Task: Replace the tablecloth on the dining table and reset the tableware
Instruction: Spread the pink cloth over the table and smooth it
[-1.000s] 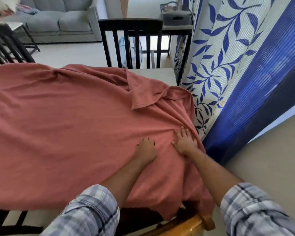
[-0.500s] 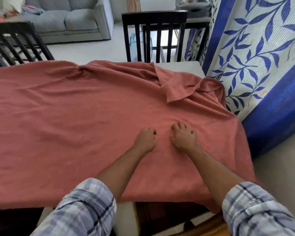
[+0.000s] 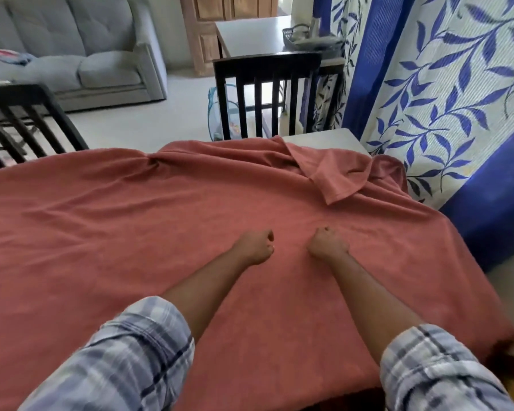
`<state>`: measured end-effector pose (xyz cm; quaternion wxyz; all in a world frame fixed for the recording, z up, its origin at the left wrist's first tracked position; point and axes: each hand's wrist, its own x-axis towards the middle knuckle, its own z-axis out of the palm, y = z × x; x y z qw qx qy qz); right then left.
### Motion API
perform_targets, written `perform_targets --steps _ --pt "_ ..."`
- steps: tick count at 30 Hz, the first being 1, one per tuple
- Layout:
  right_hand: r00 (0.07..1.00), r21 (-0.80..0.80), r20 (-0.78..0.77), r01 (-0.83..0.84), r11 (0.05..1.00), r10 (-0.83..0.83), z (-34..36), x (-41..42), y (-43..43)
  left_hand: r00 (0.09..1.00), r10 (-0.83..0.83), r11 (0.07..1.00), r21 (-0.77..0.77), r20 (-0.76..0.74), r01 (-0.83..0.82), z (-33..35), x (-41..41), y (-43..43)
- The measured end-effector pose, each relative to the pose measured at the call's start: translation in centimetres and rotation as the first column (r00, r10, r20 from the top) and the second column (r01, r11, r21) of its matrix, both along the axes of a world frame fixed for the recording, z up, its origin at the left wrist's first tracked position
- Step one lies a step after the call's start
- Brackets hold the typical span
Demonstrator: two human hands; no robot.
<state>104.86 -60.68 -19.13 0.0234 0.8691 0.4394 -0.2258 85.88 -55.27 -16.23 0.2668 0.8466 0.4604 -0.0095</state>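
Nearest, at the bottom edge: left sleeve (image 3: 116, 351) and right sleeve (image 3: 442, 372), both plaid, pushed up off bare forearms. Forearms stretched forward over the cloth (image 3: 101, 232).

Then left hand (image 3: 254, 246) and right hand (image 3: 327, 243), side by side, near each other but apart, both down on the cloth right of its middle. Fingers of each curled under into a fist, with nothing seen in the grip and the cloth flat around both.

Cloth terracotta red, spread over the table (image 3: 324, 137), draped over the near and right edges, rumpled along the far side. At the far right, one corner of it flipped back on itself, with a bare white corner of table just behind.

Past the table, a dark slatted chair (image 3: 267, 93) at the far side and a second chair (image 3: 21, 120) at the far left. On the right, a blue leaf-print curtain (image 3: 442, 99).

Farthest back: a grey sofa (image 3: 80, 46) on the left, a side table (image 3: 250, 34) with a basket (image 3: 297, 34) on it, and a wooden door (image 3: 214, 25).
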Motion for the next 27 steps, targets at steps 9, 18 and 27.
perform_targets --steps 9,18,27 --pt "0.979 0.383 0.202 -0.040 0.923 -0.042 3.7 4.8 8.5 0.991 -0.130 0.990 0.058 0.030 0.128 0.7 6.7 7.4" --pt "0.995 0.128 0.078 0.056 0.990 -0.067 1.7 13.1 20.4 0.987 -0.074 0.989 0.141 0.141 0.054 0.1 16.0 20.5" --pt "0.827 0.575 -0.474 0.550 0.605 -0.302 5.5 25.1 32.0 0.967 -0.227 0.973 0.014 -0.119 0.230 -4.3 25.4 28.1"
